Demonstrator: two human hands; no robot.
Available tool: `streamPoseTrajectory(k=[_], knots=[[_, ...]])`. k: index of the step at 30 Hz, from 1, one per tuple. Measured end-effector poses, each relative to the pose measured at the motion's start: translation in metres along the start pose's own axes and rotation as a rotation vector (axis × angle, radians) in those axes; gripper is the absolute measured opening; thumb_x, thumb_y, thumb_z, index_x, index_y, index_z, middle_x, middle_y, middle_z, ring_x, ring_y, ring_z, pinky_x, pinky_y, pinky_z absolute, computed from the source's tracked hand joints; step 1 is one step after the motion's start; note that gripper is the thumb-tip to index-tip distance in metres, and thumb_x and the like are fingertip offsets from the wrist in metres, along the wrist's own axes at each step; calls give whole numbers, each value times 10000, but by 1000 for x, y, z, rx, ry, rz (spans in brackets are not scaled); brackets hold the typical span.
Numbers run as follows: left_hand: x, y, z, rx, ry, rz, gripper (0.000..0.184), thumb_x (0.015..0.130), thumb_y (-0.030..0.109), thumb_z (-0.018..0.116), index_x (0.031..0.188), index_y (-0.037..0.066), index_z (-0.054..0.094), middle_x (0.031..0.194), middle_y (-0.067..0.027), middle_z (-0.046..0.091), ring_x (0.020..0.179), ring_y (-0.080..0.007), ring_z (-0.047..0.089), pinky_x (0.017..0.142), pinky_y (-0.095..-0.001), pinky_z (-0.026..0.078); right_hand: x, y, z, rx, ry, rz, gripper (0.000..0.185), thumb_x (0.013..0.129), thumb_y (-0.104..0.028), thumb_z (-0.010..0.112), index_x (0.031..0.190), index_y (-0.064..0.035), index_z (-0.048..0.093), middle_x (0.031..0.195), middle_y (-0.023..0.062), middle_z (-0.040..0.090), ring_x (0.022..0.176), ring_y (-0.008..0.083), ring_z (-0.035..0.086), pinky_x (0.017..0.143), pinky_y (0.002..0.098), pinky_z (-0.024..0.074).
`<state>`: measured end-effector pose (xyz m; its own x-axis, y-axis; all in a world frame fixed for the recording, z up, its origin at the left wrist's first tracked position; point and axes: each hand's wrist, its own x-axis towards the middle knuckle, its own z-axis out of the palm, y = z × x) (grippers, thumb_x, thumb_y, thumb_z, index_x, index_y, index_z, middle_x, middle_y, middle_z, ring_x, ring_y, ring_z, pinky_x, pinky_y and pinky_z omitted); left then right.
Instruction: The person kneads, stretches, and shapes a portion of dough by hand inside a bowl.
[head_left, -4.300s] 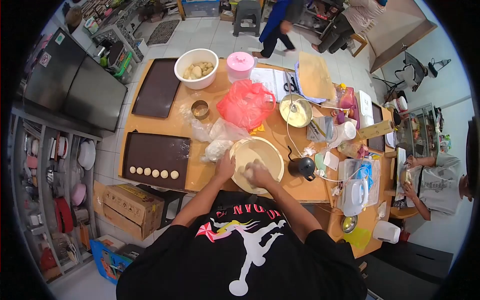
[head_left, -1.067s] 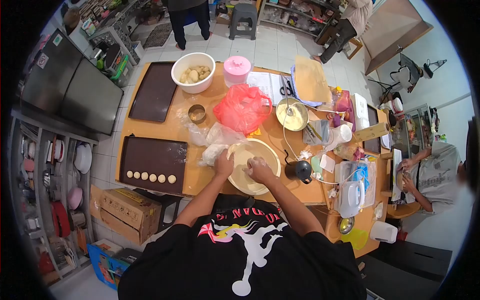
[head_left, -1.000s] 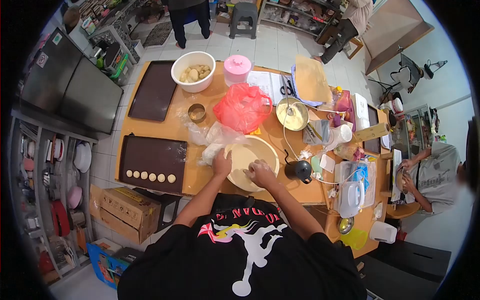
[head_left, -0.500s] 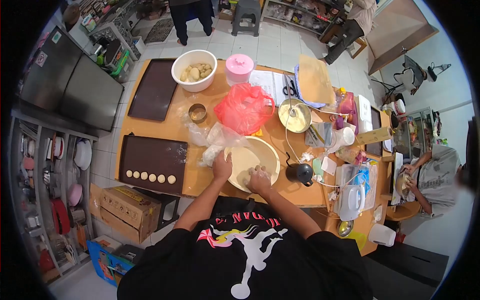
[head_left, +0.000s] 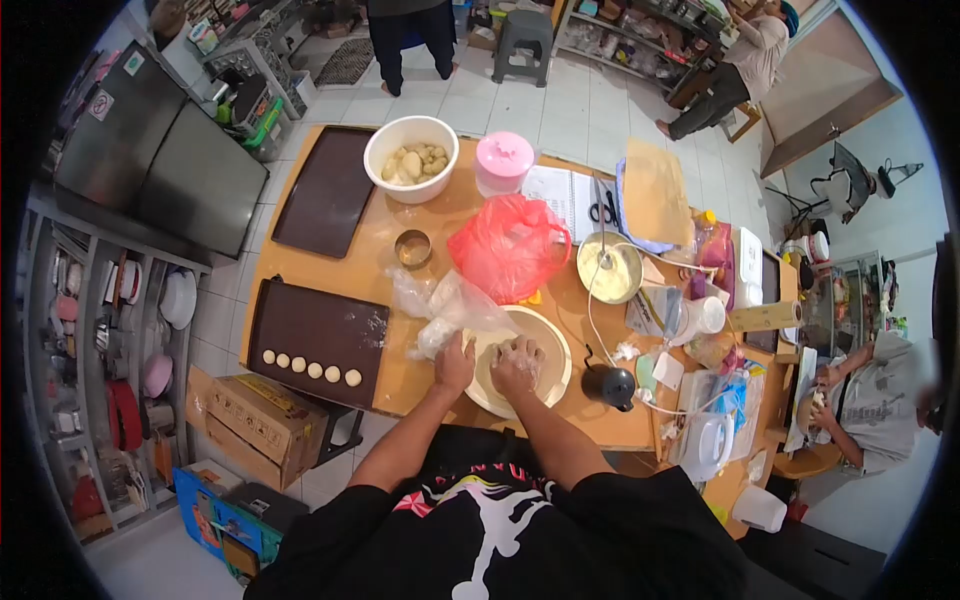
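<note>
My left hand (head_left: 456,366) grips the left rim of a cream-coloured bowl (head_left: 556,391) at the table's near edge. Inside that bowl is my right hand (head_left: 516,367), its fingers curled and dusted white. What lies under those fingers is mostly hidden. A crumpled clear plastic bag (head_left: 462,309) lies against the bowl's upper left side. Just beyond the bowl sits a red plastic bag (head_left: 505,250). On the near left, a dark baking tray (head_left: 322,328) carries a row of several pale dough balls (head_left: 314,370).
A white tub (head_left: 412,130) of pale lumps stands at the back, beside a pink-lidded container (head_left: 504,152). Right of my bowl are a black-lidded jug (head_left: 608,386), a metal bowl (head_left: 612,290) with pale mixture, and cables. A co-worker (head_left: 872,405) sits at far right.
My right hand has shifted within the bowl towards its middle left, nearer my left hand. The left hand remains at the rim. The whole view has moved slightly with my head.
</note>
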<state>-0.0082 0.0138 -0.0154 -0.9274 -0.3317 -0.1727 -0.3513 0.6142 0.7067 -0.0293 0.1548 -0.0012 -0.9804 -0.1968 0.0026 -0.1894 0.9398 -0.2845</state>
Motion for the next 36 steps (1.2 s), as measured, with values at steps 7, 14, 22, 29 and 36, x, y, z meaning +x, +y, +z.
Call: streamPoseTrajectory(k=[7, 14, 22, 29, 36], knots=[[0, 0, 1, 49, 43, 6, 406, 923, 305, 535, 1182, -6, 554, 1009, -268, 639, 914, -452, 609, 797, -513, 479, 18, -2, 8, 1, 90, 102, 511, 804, -466, 603, 1097, -48, 621, 1090, 165, 544, 1125, 319, 464, 943, 507, 313], [-3, 0, 3, 6, 81, 34, 367, 916, 282, 548, 1151, 3, 578, 1011, -252, 640, 919, -445, 605, 805, -513, 471, 18, 24, 50, 207, 262, 162, 418, 925, -418, 451, 1080, -63, 609, 1078, 167, 568, 1041, 345, 514, 945, 517, 316], [-3, 9, -9, 5, 21, -28, 361, 912, 280, 536, 1116, -13, 587, 995, -280, 635, 941, -462, 595, 819, -518, 461, 35, 31, 44, 1015, 305, 648, 390, 968, -341, 408, 954, -7, 609, 962, 201, 635, 917, 344, 565, 853, 434, 413], [-5, 11, -7, 53, -12, -24, 368, 920, 300, 537, 1120, -5, 586, 1006, -282, 636, 938, -458, 601, 819, -524, 464, -12, 16, -5, 56, -28, 20, 403, 950, -352, 451, 869, -35, 686, 846, 221, 659, 834, 395, 595, 785, 511, 425], [-1, 10, -2, 23, 3, -5, 376, 918, 299, 539, 1128, -10, 578, 1001, -277, 639, 959, -456, 597, 829, -520, 461, 27, 34, -36, 405, -404, 166, 400, 907, -362, 495, 1027, -28, 678, 981, 226, 670, 1025, 405, 598, 903, 460, 443]])
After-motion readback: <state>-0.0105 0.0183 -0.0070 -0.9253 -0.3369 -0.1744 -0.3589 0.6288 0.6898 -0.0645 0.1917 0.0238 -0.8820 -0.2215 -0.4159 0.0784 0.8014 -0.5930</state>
